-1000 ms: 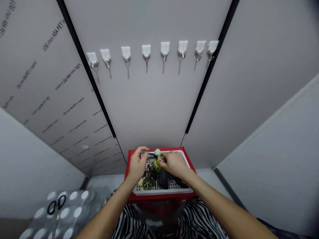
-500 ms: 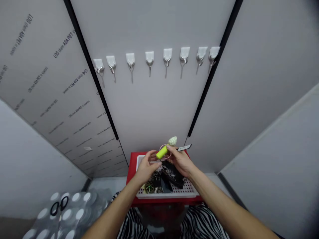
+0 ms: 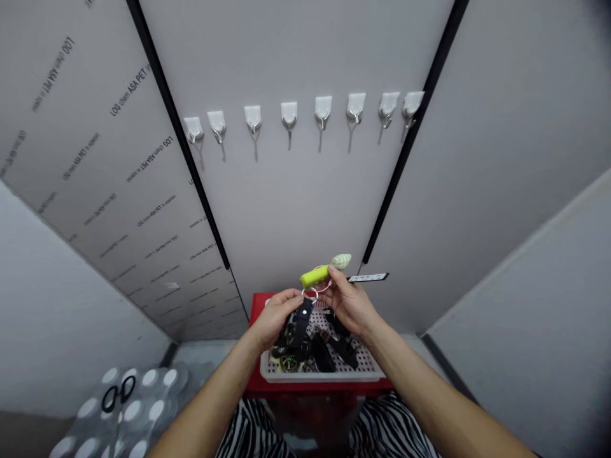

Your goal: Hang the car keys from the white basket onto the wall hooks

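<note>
My right hand [image 3: 351,306] pinches a lime-green cylindrical keychain [image 3: 315,276] with a pale shell charm, raised above the far edge of the white perforated plastic tray [image 3: 324,376]. My left hand [image 3: 273,317] clamps a black strap keychain [image 3: 302,316] just beneath, over the tray's left half.

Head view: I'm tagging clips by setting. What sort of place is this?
Probably a makeshift work booth, not a home: bare grey wall panels, one with printed lettering, a row of adhesive wall hooks, and a white tray of keychains on a red stand.
</note>
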Demonstrator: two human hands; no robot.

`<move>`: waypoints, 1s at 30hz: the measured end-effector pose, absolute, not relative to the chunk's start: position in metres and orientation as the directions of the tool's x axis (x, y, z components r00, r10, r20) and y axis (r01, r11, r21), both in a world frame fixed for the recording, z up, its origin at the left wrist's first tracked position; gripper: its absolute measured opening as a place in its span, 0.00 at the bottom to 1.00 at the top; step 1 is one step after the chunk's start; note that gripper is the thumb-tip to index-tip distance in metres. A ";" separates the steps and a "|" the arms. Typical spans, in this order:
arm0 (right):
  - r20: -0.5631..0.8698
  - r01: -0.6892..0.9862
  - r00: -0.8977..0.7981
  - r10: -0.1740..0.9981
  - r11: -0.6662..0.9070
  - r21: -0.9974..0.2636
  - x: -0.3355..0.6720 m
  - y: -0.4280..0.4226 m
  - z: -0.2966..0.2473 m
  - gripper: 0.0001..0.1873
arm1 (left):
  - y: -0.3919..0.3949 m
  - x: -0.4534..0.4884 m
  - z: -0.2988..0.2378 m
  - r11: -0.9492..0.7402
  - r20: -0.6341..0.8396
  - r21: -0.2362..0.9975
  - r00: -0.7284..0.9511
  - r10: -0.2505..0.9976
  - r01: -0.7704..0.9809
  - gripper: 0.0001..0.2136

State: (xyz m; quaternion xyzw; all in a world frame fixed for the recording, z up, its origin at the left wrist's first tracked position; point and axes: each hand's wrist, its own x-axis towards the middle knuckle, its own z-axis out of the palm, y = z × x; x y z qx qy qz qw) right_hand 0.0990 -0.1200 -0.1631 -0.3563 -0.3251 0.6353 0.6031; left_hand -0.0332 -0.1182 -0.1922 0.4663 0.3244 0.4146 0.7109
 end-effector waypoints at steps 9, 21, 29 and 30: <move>-0.124 -0.302 -0.228 0.966 -0.191 -0.934 0.092 -0.119 -0.181 0.11 | -0.124 -0.038 -0.183 0.288 -0.062 0.829 0.433 0.899 -0.479 0.09; 0.066 0.061 -0.233 0.970 0.082 -0.995 0.078 -0.131 -0.161 0.11 | -0.112 -0.043 -0.173 0.085 -0.051 0.787 0.074 0.996 -0.611 0.08; 0.038 0.408 -0.300 0.953 0.164 -0.898 0.076 -0.106 -0.093 0.03 | -0.117 -0.074 -0.163 -0.342 0.340 0.906 0.054 0.939 0.247 0.10; 0.033 0.428 -0.334 0.942 0.184 -0.885 0.071 -0.104 -0.087 0.03 | -0.116 -0.074 -0.157 -0.406 0.401 0.881 0.073 0.913 0.244 0.12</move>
